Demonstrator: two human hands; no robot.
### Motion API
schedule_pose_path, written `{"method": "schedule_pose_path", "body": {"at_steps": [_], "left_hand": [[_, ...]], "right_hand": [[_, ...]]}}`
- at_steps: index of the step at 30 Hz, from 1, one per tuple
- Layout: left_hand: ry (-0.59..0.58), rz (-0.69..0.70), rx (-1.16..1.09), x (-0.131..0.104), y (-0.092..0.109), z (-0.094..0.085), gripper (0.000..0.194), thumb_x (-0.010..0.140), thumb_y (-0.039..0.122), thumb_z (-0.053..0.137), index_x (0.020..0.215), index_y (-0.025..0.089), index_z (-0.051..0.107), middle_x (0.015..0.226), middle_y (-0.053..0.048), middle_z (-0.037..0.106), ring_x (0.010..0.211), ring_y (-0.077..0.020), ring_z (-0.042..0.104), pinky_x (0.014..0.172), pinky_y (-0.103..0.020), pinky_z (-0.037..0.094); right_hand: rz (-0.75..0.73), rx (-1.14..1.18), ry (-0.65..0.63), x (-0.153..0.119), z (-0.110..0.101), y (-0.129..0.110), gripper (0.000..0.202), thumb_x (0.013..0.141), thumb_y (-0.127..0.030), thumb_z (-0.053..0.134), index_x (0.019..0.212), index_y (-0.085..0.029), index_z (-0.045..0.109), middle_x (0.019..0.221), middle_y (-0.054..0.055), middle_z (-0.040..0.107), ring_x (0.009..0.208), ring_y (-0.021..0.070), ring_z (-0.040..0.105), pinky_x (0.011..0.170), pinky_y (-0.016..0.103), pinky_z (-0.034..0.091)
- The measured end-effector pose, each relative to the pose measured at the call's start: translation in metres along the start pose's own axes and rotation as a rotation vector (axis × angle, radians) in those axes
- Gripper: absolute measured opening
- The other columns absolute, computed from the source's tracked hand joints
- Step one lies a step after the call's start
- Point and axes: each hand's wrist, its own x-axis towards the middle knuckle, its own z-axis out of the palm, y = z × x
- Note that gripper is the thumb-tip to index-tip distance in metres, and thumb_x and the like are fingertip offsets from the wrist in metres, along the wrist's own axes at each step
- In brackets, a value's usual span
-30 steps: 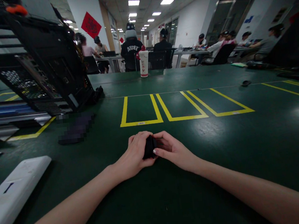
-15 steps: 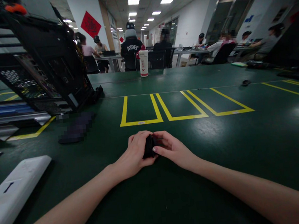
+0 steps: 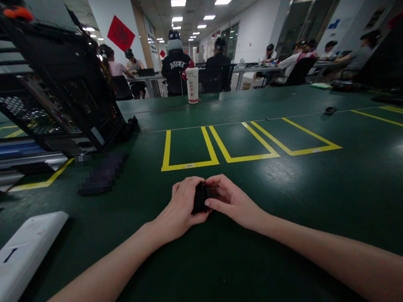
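Between my two hands, on the green table (image 3: 220, 255), is a small black object (image 3: 200, 199); my fingers cover much of it and I cannot make out its kind. My left hand (image 3: 180, 204) wraps around its left side, thumb at the near edge and fingers over the far edge. From the right, my right hand (image 3: 232, 201) curls against it, the thumb tip and fingertips at its right side. The bottom of the object is hidden. Beyond the hands, yellow tape (image 3: 190, 165) outlines several areas on the tabletop.
At left stand an open black computer case (image 3: 71, 98), a dark blurred flat item (image 3: 102, 174) and a long white device (image 3: 28, 258). A white bottle with a red lid (image 3: 193, 85) stands at the far edge. A small black ring-like piece (image 3: 330, 110) lies right. People sit at tables behind.
My hands keep nearly the same hold on the black object. The right thumb and fingertips have shifted very slightly left. The whole view has drifted a little.
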Motion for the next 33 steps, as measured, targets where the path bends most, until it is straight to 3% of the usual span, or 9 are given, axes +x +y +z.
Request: {"method": "schedule_pose_path", "body": {"at_steps": [9, 13, 19, 26, 29, 33], "left_hand": [[0.011, 0.005, 0.016, 0.000, -0.001, 0.002, 0.055, 0.074, 0.016, 0.060, 0.119, 0.021, 0.028, 0.114, -0.010, 0.045, 0.107, -0.0255, 0.044, 0.093, -0.046, 0.033], [-0.006, -0.004, 0.017, 0.000, -0.001, 0.003, 0.055, 0.075, 0.017, 0.059, 0.120, 0.020, 0.027, 0.115, -0.010, 0.044, 0.109, -0.0251, 0.043, 0.094, -0.045, 0.032], [0.004, -0.017, 0.017, 0.002, -0.001, 0.002, 0.055, 0.077, 0.025, 0.060, 0.120, 0.022, 0.026, 0.115, -0.009, 0.044, 0.109, -0.0261, 0.044, 0.094, -0.048, 0.032], [0.016, 0.003, 0.014, 0.000, -0.003, 0.004, 0.053, 0.077, 0.022, 0.059, 0.120, 0.023, 0.027, 0.115, -0.009, 0.045, 0.107, -0.0259, 0.046, 0.092, -0.047, 0.034], [0.042, 0.028, 0.056, -0.002, -0.006, 0.008, 0.058, 0.076, 0.024, 0.061, 0.122, 0.023, 0.025, 0.119, -0.009, 0.043, 0.111, -0.0269, 0.043, 0.093, -0.048, 0.033], [0.043, 0.059, 0.100, -0.004, -0.007, 0.011, 0.058, 0.078, 0.026, 0.060, 0.123, 0.020, 0.024, 0.121, -0.011, 0.041, 0.114, -0.0266, 0.041, 0.095, -0.046, 0.031]], "right_hand": [[-0.095, 0.056, -0.064, 0.001, 0.000, 0.007, 0.033, 0.075, -0.009, 0.058, 0.101, -0.023, 0.044, 0.107, 0.001, 0.049, 0.109, 0.0161, 0.050, 0.097, 0.039, 0.042], [-0.137, -0.049, 0.034, -0.003, 0.002, 0.006, 0.032, 0.075, -0.009, 0.057, 0.100, -0.023, 0.045, 0.110, 0.002, 0.047, 0.111, 0.0166, 0.047, 0.097, 0.039, 0.041], [-0.039, 0.025, 0.179, 0.000, -0.009, 0.010, 0.032, 0.073, -0.015, 0.061, 0.099, -0.022, 0.044, 0.109, 0.004, 0.051, 0.101, 0.0165, 0.055, 0.091, 0.039, 0.046], [0.012, 0.045, 0.011, 0.005, -0.004, 0.007, 0.031, 0.074, -0.020, 0.062, 0.104, -0.022, 0.053, 0.106, 0.002, 0.057, 0.102, 0.0182, 0.055, 0.094, 0.042, 0.043], [0.080, 0.089, 0.021, 0.004, -0.002, 0.001, 0.023, 0.081, -0.025, 0.054, 0.104, -0.021, 0.055, 0.106, 0.004, 0.056, 0.099, 0.0182, 0.055, 0.089, 0.041, 0.045], [0.170, 0.144, 0.022, 0.005, -0.006, -0.003, 0.028, 0.077, -0.024, 0.060, 0.104, -0.019, 0.054, 0.105, 0.006, 0.056, 0.098, 0.0192, 0.055, 0.087, 0.040, 0.047]]}}
